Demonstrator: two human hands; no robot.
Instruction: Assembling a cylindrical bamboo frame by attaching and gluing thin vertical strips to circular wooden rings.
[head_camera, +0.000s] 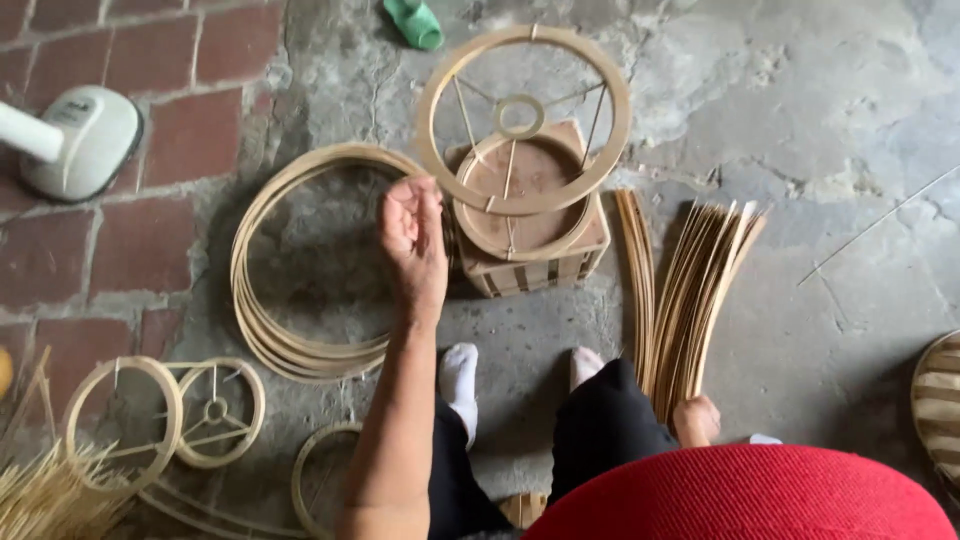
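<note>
Left hand (412, 232) pinched on rim of bamboo lampshade frame (523, 120), tilted over wooden stool (530, 262); right hand (696, 420) gripping bamboo slats (690, 290) on concrete floor (830, 200); step: positioning frame; next needs steady seating.

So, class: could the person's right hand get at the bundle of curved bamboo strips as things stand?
Probably yes. The right hand is already at the lower end of the bundle of curved bamboo strips, seemingly gripping it, and nothing lies between them. The fingers are hidden.

My two hands (415, 240) (696, 418) — one frame (523, 120) on one stool (530, 262), two finished frames (165, 410) — one fan (75, 140).
</note>
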